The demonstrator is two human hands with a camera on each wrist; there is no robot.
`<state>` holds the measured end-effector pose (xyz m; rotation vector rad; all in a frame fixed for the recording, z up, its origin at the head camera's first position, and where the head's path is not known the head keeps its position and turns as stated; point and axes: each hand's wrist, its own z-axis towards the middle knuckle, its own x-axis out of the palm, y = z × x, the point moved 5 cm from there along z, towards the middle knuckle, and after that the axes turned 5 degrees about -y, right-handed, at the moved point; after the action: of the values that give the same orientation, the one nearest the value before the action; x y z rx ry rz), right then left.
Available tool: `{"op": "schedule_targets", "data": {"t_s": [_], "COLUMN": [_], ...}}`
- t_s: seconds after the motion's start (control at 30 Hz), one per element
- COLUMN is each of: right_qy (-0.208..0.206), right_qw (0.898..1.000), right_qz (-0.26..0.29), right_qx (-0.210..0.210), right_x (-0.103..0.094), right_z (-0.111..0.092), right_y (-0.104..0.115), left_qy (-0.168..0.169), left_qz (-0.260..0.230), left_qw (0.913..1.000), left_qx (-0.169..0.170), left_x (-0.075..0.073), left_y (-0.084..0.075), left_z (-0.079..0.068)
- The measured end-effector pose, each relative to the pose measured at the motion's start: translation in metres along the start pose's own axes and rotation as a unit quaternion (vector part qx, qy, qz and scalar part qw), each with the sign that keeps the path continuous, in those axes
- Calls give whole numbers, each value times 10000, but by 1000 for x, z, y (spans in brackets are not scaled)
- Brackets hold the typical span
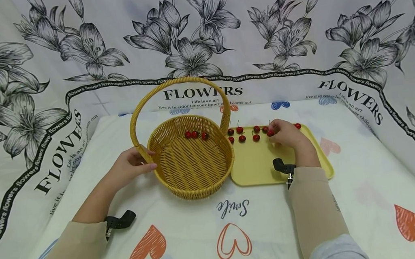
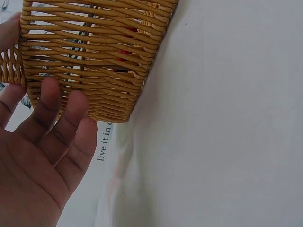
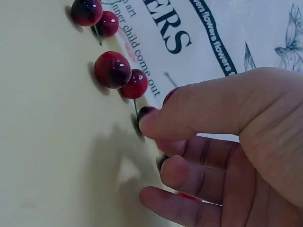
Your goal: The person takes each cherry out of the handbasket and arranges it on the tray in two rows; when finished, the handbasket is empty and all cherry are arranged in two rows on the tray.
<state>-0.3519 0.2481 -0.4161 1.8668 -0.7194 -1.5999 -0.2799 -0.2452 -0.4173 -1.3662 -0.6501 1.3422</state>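
A round wicker basket with a tall handle stands in the middle, three red cherries lying toward its back. My left hand grips its left side where the handle meets the rim; in the left wrist view the other fingers rest near the woven wall. To the right is a yellow tray with several cherries along its far part. Over the tray's back edge, my right hand pinches a dark red cherry between thumb and forefinger. More cherries are partly hidden behind its fingers.
The basket's right wall adjoins the tray's left edge, and its handle arches high above. A white cloth with printed hearts covers the table. Behind hangs a flower-printed cloth.
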Motion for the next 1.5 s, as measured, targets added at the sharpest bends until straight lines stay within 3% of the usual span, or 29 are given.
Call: {"op": "schedule_targets", "data": {"t_s": [0.3, 0.5, 0.8, 1.1, 1.37, 1.5], "right_qy": [-300, -482, -294, -107, 25, -3], "right_qw": [9994, 9985, 9977, 9994, 9990, 9988], "right_qz": [-56, 215, 519, -142, 54, -204], "right_qx": [160, 163, 314, 308, 439, 453], "right_x": [-11, -17, -15, -12, -6, -5], "right_z": [-2, -4, -5, -6, -2, -3], "right_y": [-4, -2, -5, -4, -5, -3], "left_qy": [-16, 37, 49, 57, 25, 10], "left_qz": [-100, -101, -148, -207, -216, -186], "left_qw": [9999, 9999, 9999, 9997, 9997, 9998], "left_qx": [9, 73, 44, 72, 83, 75], "left_x": [0, 0, 1, 0, 2, 2], "left_y": [0, 1, 2, 1, -3, -4], "left_z": [0, 1, 1, 1, 1, 1]}}
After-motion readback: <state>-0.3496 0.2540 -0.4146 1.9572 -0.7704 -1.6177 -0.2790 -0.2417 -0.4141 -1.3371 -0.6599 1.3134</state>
